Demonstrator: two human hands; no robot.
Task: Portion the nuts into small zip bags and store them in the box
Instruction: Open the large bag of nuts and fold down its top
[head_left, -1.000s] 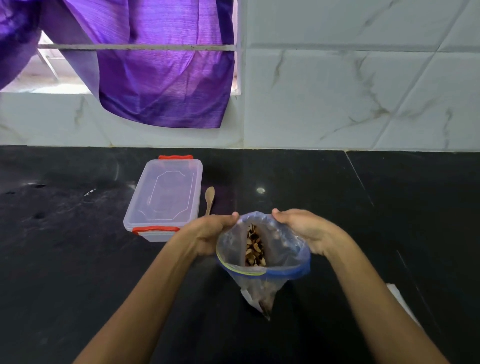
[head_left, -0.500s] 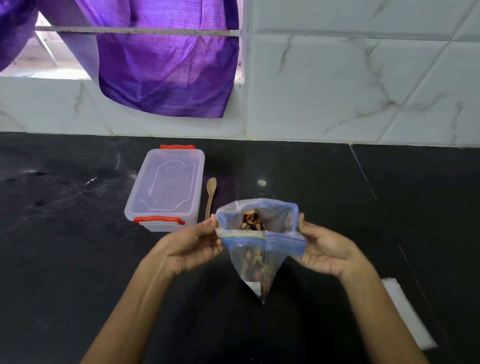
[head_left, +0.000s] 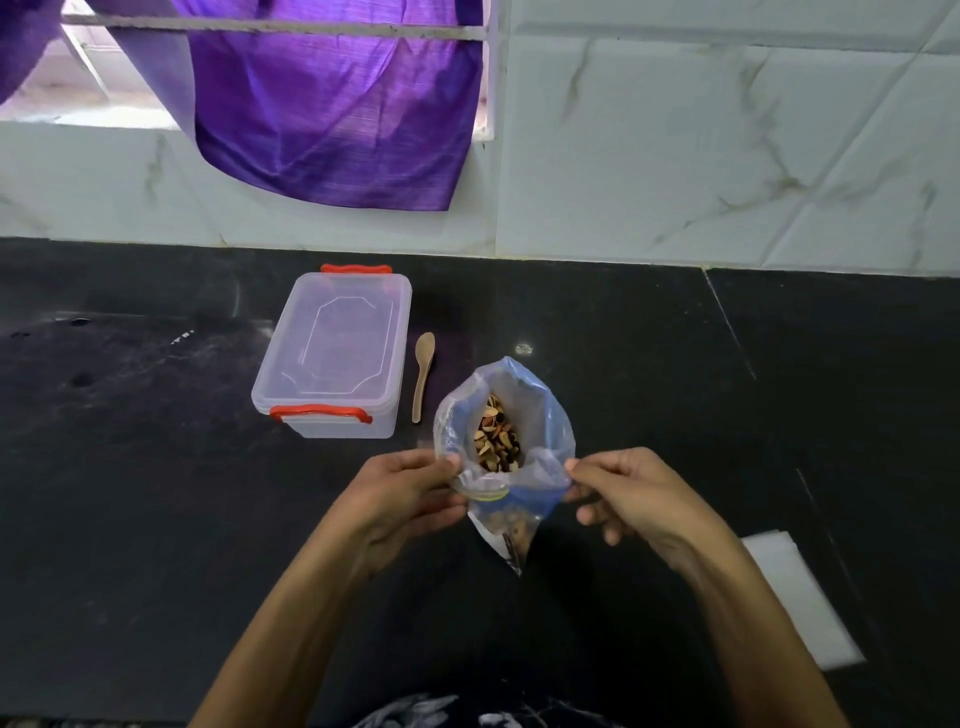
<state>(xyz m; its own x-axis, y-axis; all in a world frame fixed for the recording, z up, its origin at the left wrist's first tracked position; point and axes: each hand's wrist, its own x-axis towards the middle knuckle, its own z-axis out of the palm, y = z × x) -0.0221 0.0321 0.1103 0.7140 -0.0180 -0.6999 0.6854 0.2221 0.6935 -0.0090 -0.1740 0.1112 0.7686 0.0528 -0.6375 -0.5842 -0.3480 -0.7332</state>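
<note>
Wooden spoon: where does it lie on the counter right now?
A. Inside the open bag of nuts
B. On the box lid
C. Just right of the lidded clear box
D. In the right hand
C: the wooden spoon lies flat on the black counter, just right of the closed clear box, untouched by both hands.
</note>
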